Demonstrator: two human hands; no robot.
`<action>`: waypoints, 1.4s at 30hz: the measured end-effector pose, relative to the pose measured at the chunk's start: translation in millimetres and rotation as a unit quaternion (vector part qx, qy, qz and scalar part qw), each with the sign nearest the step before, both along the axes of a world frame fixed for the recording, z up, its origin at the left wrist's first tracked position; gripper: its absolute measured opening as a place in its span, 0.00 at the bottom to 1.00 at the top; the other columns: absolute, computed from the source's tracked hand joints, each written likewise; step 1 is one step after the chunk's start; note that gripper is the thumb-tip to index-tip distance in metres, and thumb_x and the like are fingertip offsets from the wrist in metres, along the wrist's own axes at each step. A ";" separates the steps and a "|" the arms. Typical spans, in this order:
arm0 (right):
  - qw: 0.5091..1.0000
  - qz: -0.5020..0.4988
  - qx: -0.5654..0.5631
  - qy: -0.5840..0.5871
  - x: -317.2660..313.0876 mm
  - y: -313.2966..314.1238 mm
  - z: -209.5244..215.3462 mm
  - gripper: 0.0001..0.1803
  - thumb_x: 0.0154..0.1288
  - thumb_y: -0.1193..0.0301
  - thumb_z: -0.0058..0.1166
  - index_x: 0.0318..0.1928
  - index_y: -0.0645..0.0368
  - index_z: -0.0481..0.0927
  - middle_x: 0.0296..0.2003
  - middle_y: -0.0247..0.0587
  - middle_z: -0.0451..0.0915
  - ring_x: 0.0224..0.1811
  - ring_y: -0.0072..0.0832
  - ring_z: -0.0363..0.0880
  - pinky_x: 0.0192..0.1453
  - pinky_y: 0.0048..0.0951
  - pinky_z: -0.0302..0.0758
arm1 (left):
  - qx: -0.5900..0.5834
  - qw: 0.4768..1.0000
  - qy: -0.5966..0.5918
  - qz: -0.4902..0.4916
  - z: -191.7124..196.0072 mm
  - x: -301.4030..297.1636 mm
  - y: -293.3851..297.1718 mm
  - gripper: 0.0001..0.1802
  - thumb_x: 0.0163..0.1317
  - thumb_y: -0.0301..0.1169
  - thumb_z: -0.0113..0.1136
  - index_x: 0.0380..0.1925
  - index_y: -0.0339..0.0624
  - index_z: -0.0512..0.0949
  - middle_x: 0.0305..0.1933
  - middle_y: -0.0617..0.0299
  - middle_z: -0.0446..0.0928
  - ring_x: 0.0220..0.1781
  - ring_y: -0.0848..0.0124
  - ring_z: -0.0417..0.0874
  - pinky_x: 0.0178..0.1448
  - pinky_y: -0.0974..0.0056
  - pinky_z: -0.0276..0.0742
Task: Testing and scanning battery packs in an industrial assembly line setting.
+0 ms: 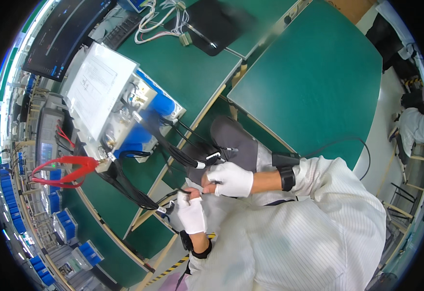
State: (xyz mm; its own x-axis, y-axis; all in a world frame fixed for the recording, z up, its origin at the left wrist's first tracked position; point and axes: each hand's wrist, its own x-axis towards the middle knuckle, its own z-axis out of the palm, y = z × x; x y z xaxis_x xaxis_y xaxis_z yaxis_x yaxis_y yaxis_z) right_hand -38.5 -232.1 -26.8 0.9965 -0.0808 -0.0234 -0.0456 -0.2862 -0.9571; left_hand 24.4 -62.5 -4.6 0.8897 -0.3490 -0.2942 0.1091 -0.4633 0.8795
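My left hand, in a white glove with bare fingertips, is closed in a pinch on a thin black cable. Close beside it, my right hand, gloved the same way, has its fingers curled together; whatever is between them is hidden. Just beyond the right hand lies a thick black cable bundle with a white label and a black-and-white connector. A second black bundle, also labelled, ends left of my left hand. Both bundles run from a white-and-blue fixture box at the bench edge.
Papers in a clear sleeve lean on the box. Red clip leads hang at its left. A monitor, keyboard, white wire harness and black mat are farther back. A green table stands right; a person sits beyond.
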 end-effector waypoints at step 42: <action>0.918 -0.029 0.351 0.184 1.2 -2.0 -20.2 0.14 0.70 0.69 0.38 0.39 0.65 0.76 0.25 0.31 0.73 0.24 0.17 0.69 0.25 0.21 0.65 | -0.369 0.880 -0.293 0.054 162.9 121.8 -109.0 0.24 0.74 0.46 0.36 0.49 0.34 0.70 0.43 0.57 0.71 0.43 0.70 0.75 0.49 0.68 0.71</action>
